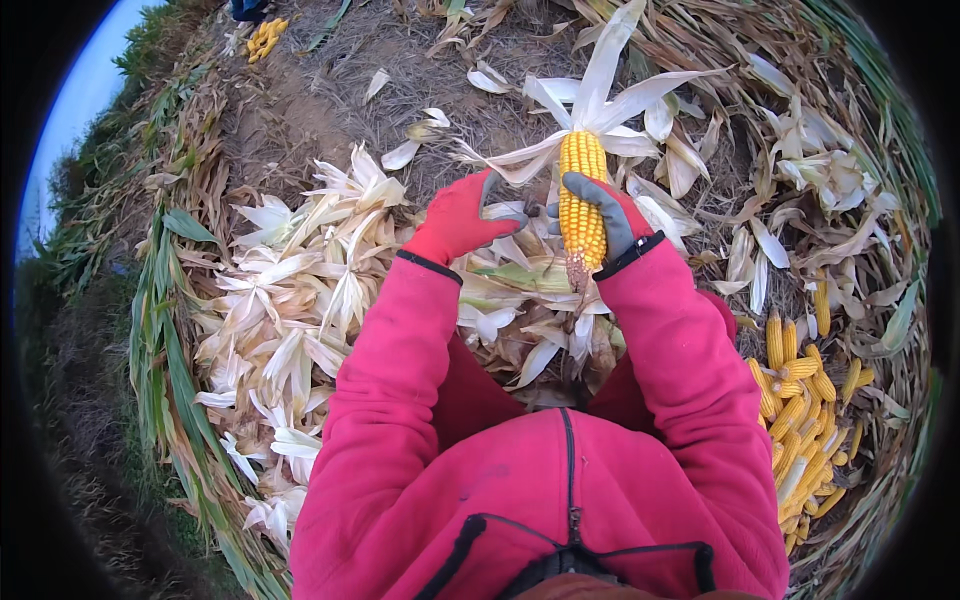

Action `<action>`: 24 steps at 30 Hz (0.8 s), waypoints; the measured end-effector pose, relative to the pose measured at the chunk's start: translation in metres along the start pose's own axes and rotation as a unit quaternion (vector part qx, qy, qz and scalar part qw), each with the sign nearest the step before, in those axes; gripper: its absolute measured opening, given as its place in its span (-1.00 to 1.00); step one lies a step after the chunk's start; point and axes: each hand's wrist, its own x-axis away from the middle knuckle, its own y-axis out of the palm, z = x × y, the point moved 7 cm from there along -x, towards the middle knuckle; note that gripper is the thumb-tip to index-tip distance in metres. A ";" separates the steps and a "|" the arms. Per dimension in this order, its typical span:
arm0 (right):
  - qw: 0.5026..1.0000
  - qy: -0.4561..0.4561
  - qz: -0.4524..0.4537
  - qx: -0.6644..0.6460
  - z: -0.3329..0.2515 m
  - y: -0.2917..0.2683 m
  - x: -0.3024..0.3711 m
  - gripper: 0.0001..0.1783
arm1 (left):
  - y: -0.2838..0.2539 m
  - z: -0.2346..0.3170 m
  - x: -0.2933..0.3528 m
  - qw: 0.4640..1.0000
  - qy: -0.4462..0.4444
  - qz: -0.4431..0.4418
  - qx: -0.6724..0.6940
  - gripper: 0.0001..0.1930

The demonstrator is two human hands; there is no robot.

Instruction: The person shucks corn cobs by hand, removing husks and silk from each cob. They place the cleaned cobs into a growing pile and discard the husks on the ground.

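An ear of corn (582, 160) with bare yellow kernels is held up in front of me. Its pale husk leaves (597, 85) are peeled back and splay out at the far end. My right hand (610, 215), in a red and grey work glove, wraps around the lower half of the cob. Just left of the ear, my left hand (462, 215), gloved the same way, holds nothing. Its thumb and fingers are apart and curve toward the cob, close to the tip of one husk leaf.
A large heap of dry husks (285, 310) lies to my left. Several husked ears (805, 430) are piled at my right. Loose husks and dry stalks ring the ground. At the far left lies another small pile of ears (266, 38).
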 end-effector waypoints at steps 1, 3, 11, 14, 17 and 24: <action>0.999 -0.002 -0.013 0.048 0.001 0.004 0.000 -0.44 | 0.000 0.004 -0.004 0.993 -0.019 -0.013 0.116 -0.46; 0.987 -0.063 -0.021 0.148 -0.003 0.015 0.002 -0.44 | 0.023 -0.011 -0.004 0.911 -0.138 -0.033 0.387 -0.51; 0.795 -0.156 0.067 0.583 0.003 0.041 0.022 0.00 | 0.056 0.001 -0.002 0.760 -0.237 0.065 0.601 -0.55; 0.806 -0.232 0.088 0.538 0.011 0.039 0.019 0.01 | 0.050 -0.005 -0.007 0.754 -0.208 0.129 0.610 -0.54; 0.959 -0.233 0.003 0.163 0.021 0.040 0.006 -0.09 | 0.042 0.004 -0.010 0.705 -0.189 0.113 0.675 -0.53; 0.993 -0.045 -0.009 0.109 0.036 0.037 0.003 -0.43 | 0.033 -0.017 -0.011 0.862 -0.175 0.153 0.451 -0.42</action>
